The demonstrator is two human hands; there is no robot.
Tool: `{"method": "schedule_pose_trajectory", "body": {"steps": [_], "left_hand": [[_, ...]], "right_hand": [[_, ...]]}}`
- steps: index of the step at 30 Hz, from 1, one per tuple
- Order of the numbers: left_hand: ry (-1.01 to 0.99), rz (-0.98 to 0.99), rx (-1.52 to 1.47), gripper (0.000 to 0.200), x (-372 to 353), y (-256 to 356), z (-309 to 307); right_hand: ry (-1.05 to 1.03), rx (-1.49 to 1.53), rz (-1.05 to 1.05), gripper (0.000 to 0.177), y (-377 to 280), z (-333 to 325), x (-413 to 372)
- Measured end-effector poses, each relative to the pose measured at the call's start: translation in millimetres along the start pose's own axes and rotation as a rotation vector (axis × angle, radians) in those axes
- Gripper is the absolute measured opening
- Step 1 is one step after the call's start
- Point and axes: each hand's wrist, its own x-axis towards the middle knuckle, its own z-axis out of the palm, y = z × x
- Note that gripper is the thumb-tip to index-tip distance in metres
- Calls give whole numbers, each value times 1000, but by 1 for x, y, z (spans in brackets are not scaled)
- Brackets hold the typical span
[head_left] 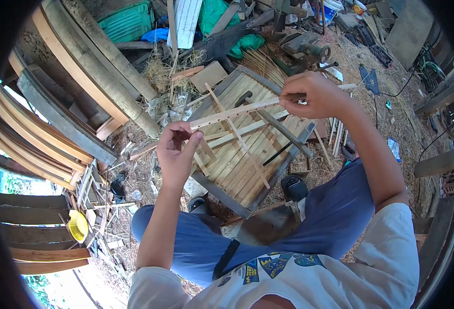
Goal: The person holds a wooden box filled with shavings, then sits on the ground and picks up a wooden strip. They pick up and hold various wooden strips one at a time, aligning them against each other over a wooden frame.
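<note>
My right hand (312, 95) grips one end of a pale wooden strip with small holes (232, 113), held level in the air. My left hand (175, 149) sits near the strip's other end, with its fingers pinched on something small that I cannot make out. Below both hands lies a slatted bamboo panel in a dark frame (247, 154), with loose thin sticks (239, 139) crossing on it. I sit with my knees in blue trousers (335, 216) on either side.
Thick bamboo poles (98, 67) lean at the upper left. Stacked curved wooden slats (31, 144) stand at the left. A yellow bowl (77, 225) lies on the ground. Machinery (306, 49), green crates (129, 23) and scrap boards crowd the back. Straw and offcuts cover the ground.
</note>
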Motion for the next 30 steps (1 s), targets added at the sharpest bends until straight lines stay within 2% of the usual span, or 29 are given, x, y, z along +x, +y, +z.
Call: {"method": "schedule_pose_trajectory", "body": {"steps": [6,12,30], "left_hand": [[13,23,-56,25,1,-2,5],[-21,-44,-102,28,0,-2,3],[4,-52,-28,32,-1,1,1]], "right_hand": [[-4,5,4,14,-1,0,0],[-21,1,16,15,1,0,0],[-36,-11,19,17,-3,-2,1]]}}
